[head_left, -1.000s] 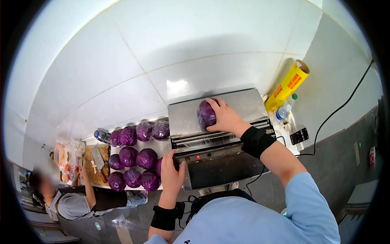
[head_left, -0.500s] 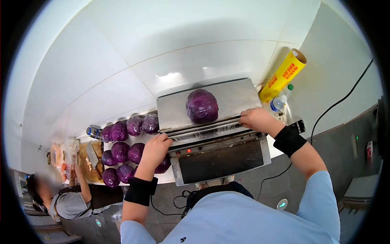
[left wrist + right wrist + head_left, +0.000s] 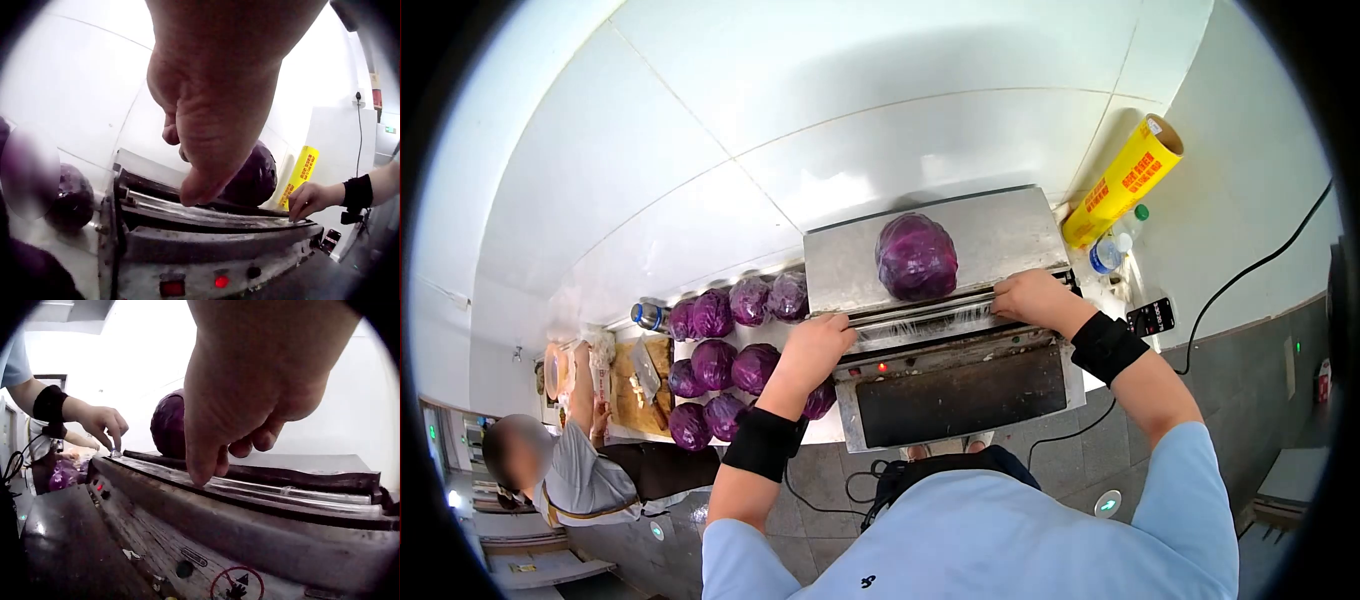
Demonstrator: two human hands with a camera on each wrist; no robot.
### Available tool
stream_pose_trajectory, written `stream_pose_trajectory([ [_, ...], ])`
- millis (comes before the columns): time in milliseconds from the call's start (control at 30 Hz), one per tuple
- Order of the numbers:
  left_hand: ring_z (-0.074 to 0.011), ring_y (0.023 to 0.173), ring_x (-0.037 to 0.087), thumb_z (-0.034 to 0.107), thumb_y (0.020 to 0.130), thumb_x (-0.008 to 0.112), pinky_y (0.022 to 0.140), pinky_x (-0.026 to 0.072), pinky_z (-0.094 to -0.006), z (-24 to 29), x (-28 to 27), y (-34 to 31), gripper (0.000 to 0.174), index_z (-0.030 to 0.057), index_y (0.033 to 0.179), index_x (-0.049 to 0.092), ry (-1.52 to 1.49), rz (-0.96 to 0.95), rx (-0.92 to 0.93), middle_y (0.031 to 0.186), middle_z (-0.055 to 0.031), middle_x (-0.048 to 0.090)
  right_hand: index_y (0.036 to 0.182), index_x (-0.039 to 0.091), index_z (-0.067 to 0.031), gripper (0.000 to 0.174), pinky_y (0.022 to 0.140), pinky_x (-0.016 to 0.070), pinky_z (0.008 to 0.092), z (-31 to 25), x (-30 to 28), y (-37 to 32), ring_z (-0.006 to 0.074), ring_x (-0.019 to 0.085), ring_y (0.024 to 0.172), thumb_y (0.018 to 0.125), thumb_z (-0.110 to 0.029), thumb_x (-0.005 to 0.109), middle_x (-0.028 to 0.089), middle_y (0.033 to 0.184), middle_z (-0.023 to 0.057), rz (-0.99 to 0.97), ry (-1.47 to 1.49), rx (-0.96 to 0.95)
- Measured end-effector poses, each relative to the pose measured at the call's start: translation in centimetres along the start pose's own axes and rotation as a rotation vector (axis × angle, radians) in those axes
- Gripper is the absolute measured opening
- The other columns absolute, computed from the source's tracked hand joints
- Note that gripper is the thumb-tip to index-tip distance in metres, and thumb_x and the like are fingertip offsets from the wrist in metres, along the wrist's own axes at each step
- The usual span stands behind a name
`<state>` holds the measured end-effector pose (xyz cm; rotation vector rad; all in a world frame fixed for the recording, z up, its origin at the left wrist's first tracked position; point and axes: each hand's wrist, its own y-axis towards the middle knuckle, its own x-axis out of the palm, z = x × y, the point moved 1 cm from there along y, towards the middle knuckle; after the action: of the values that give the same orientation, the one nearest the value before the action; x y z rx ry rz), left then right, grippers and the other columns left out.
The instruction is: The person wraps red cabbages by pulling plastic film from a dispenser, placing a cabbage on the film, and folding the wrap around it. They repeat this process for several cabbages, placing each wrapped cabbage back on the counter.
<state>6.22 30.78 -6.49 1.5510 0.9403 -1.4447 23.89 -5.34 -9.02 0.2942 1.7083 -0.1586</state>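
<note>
A red cabbage (image 3: 916, 256) sits on the steel top plate (image 3: 1010, 225) of a film wrapping machine (image 3: 850, 415). In front of it, clear plastic film (image 3: 930, 323) stretches across the rollers. My left hand (image 3: 815, 350) is at the left end of the rollers, and its thumb and fingertips pinch the film's edge, as the right wrist view shows. Toward the right end my right hand (image 3: 1040, 300) pinches the same edge, thumb and fingers pointing down. Both hands are in front of the cabbage, apart from it. A red light (image 3: 221, 282) glows on the machine's front.
Rows of red cabbages (image 3: 714, 364), some wrapped, stand left of the machine. Beyond them lie a cutting board (image 3: 635, 405) and a cleaver (image 3: 645, 368), beside another person (image 3: 590, 470). A yellow roll (image 3: 1125, 180), bottles (image 3: 1106, 254) and a phone (image 3: 1151, 317) are at the right.
My right hand has let go of the cabbage and moved down and right to the film. My left hand has moved from the machine's front left corner up to the film's left end.
</note>
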Motion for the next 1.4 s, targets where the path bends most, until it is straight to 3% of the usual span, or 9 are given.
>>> stream_pose_trajectory([
  [233, -0.0281, 0.09, 0.069, 0.011, 0.081, 0.065, 0.075, 0.0577, -0.0403, -0.6, 1.4, 0.7, 0.006, 0.0091, 0.085, 0.069, 0.033, -0.112, -0.036, 0.094, -0.0072, 0.063, 0.082, 0.068, -0.0092, 0.009, 0.07, 0.0568, 0.0426, 0.0, 0.6, -0.2, 0.0295, 0.069, 0.08, 0.087, -0.016, 0.069, 0.064, 0.089, 0.0051, 0.096, 0.095, 0.076],
  [400, -0.0364, 0.088, 0.067, 0.004, 0.083, 0.066, 0.074, 0.0556, -0.0444, -0.7, 1.0, 0.0, 0.008, 0.0034, 0.091, 0.065, -0.291, 0.081, -0.3, 0.099, -0.0138, 0.063, 0.087, 0.07, -0.0063, 0.003, 0.072, 0.0563, 0.0395, 0.1, 0.8, -0.6, 0.031, 0.068, 0.081, 0.084, -0.006, 0.07, 0.067, 0.098, 0.0051, 0.268, 0.433, 0.232],
  [567, -0.0393, 0.081, 0.066, -0.002, 0.083, 0.064, 0.071, 0.0524, -0.044, -0.9, 2.6, -0.9, 0.01, 0.001, 0.093, 0.062, -0.573, 0.23, -0.484, 0.094, -0.0169, 0.065, 0.094, 0.07, -0.001, 0.011, 0.069, 0.0557, 0.0353, -0.4, 2.0, -0.6, 0.0268, 0.071, 0.072, 0.084, -0.006, 0.072, 0.072, 0.076, 0.0139, 0.258, 0.663, 0.456],
  [667, -0.0382, 0.081, 0.067, 0.0, 0.084, 0.065, 0.071, 0.0533, -0.0431, -0.8, 3.6, -1.3, 0.013, 0.0017, 0.097, 0.065, -0.636, 0.165, -0.58, 0.089, -0.0164, 0.066, 0.097, 0.072, -0.0015, 0.014, 0.071, 0.0565, 0.0363, -1.0, 2.0, -0.5, 0.0284, 0.071, 0.075, 0.083, -0.005, 0.071, 0.073, 0.082, 0.014, 0.223, 0.655, 0.523],
  [767, -0.0366, 0.08, 0.067, 0.003, 0.085, 0.068, 0.072, 0.0544, -0.0432, -0.2, 4.0, -0.8, 0.012, 0.0031, 0.097, 0.07, -0.682, 0.303, -0.581, 0.09, -0.0148, 0.067, 0.099, 0.073, -0.0025, 0.016, 0.075, 0.0572, 0.0394, -1.8, 1.8, -0.2, 0.0315, 0.07, 0.081, 0.082, -0.004, 0.072, 0.071, 0.089, 0.0139, 0.324, 0.564, 0.421],
  [867, -0.0356, 0.08, 0.068, 0.007, 0.085, 0.072, 0.072, 0.055, -0.0446, 0.7, 3.4, -0.7, 0.009, 0.0047, 0.093, 0.075, -0.406, 0.312, -0.47, 0.088, -0.0127, 0.066, 0.098, 0.074, -0.0039, 0.016, 0.08, 0.0569, 0.0423, -2.7, 1.8, -0.1, 0.0339, 0.069, 0.087, 0.082, -0.006, 0.074, 0.068, 0.093, 0.0135, 0.296, 0.314, 0.397],
  [1100, -0.0363, 0.081, 0.066, 0.009, 0.087, 0.073, 0.071, 0.0535, -0.0463, 1.9, 3.2, -2.0, 0.006, 0.0048, 0.09, 0.076, -0.37, 0.365, -0.486, 0.085, -0.0125, 0.063, 0.084, 0.073, -0.0049, 0.007, 0.077, 0.0551, 0.044, -4.2, 2.0, -0.6, 0.0336, 0.066, 0.086, 0.086, -0.009, 0.068, 0.062, 0.085, 0.012, 0.294, 0.166, 0.4],
  [1200, -0.036, 0.08, 0.066, 0.009, 0.087, 0.073, 0.07, 0.0528, -0.0462, 3.0, 2.5, -2.9, 0.006, 0.0047, 0.091, 0.075, -0.368, 0.39, -0.484, 0.085, -0.0125, 0.061, 0.081, 0.07, -0.0043, 0.006, 0.075, 0.0547, 0.0438, -5.1, 1.7, -1.7, 0.0331, 0.065, 0.084, 0.083, -0.01, 0.068, 0.06, 0.084, 0.0119, 0.402, 0.19, 0.343],
  [1400, -0.0336, 0.078, 0.065, 0.009, 0.087, 0.074, 0.067, 0.0524, -0.0441, 4.6, 2.4, -4.6, 0.006, 0.0052, 0.092, 0.075, -0.314, 0.456, -0.441, 0.084, -0.0107, 0.059, 0.084, 0.07, -0.0044, 0.005, 0.073, 0.0545, 0.0421, -7.1, 0.6, -3.3, 0.0318, 0.064, 0.082, 0.082, -0.008, 0.069, 0.058, 0.081, 0.0109, 0.43, 0.155, 0.349],
])
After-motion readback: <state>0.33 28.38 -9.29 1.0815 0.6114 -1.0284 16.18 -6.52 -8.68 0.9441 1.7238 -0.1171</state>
